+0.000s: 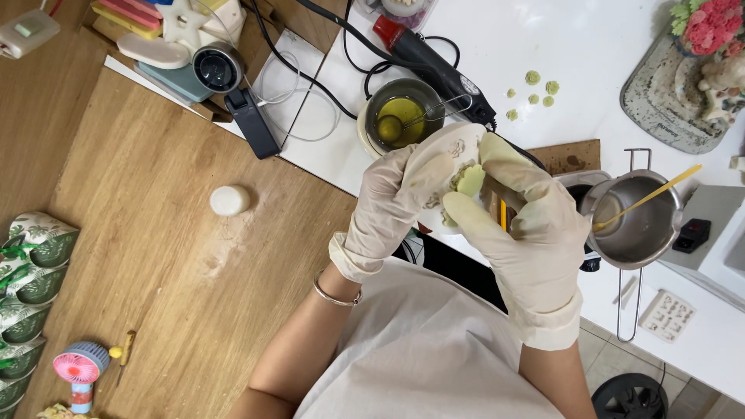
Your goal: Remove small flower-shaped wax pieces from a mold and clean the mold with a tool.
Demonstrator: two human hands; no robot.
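At centre frame, I hold a white silicone mould (442, 167) up over the edge of the white worktop (582, 46), a pale green wax piece (470, 180) sitting in its cavity. The mould looks soft and bendy, light in the hand; the green piece looks small, brittle and easily chipped, so I judge it best eased out by flexing the mould from its rim rather than pinching the piece itself. My left hand (388, 209), gloved, is curled closed around the mould's left side, thumb laid over its face. My right hand (520, 233), also gloved, wraps the right side, fingers bent, the thumb pressing just beside the green piece; a thin yellow stick (503, 215) shows between its fingers. Just above the mould stands a small metal pot of yellow-green liquid (403, 116) with a wire spoon in it, and a black heat gun (434, 62) lies beside it. To the right, a steel pouring pitcher (640, 221) holds a yellow stirrer. Small green wax flowers (532, 77) dot the upper right worktop. A white round candle (230, 200) rests on the wooden table (155, 248), left.
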